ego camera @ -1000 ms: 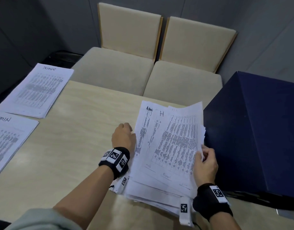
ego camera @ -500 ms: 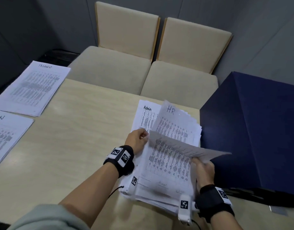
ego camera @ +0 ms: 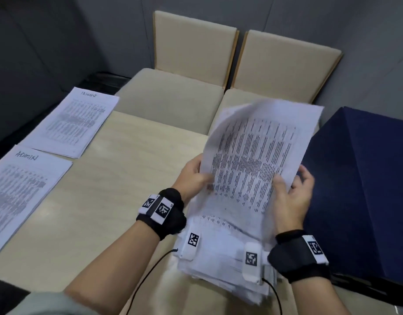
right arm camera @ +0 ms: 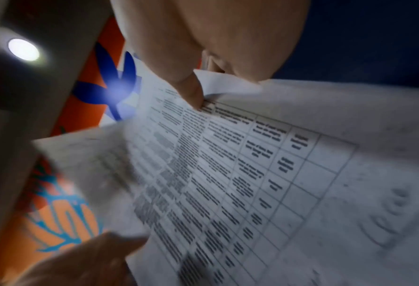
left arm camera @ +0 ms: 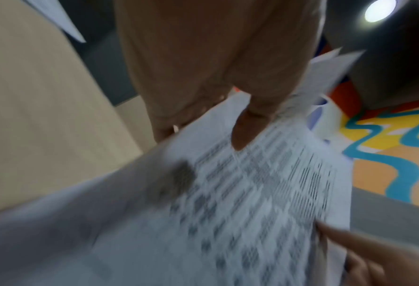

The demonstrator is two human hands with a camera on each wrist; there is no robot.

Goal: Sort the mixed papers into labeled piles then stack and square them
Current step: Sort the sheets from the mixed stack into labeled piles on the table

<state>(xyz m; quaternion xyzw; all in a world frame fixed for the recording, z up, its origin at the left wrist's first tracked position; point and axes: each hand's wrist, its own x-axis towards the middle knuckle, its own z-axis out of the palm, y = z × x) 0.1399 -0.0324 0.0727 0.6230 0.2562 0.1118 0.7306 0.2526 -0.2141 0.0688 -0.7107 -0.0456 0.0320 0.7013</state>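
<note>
A printed sheet (ego camera: 252,160) is raised above the mixed stack of papers (ego camera: 221,260) at the table's right. My left hand (ego camera: 193,178) pinches the sheet's left edge, thumb on its printed face. My right hand (ego camera: 291,192) holds the right edge, thumb in front and fingers behind. In the left wrist view the same sheet (left arm camera: 227,203) blurs beneath my left hand's thumb (left arm camera: 242,133). The right wrist view shows its table grid (right arm camera: 227,174) under my right thumb (right arm camera: 191,91). Two sorted piles lie at the left: one headed "Admin" (ego camera: 20,192), another (ego camera: 75,121) behind it with an unreadable heading.
A large dark blue box (ego camera: 364,189) stands close against the stack's right side. Two beige chairs (ego camera: 196,71) are pushed in at the table's far edge. The wooden tabletop (ego camera: 118,178) lies between the stack and the sorted piles.
The top sheet has come up off the stack from lying flat to nearly upright. My left hand moved from the stack's left edge onto the sheet; both hands now hold it.
</note>
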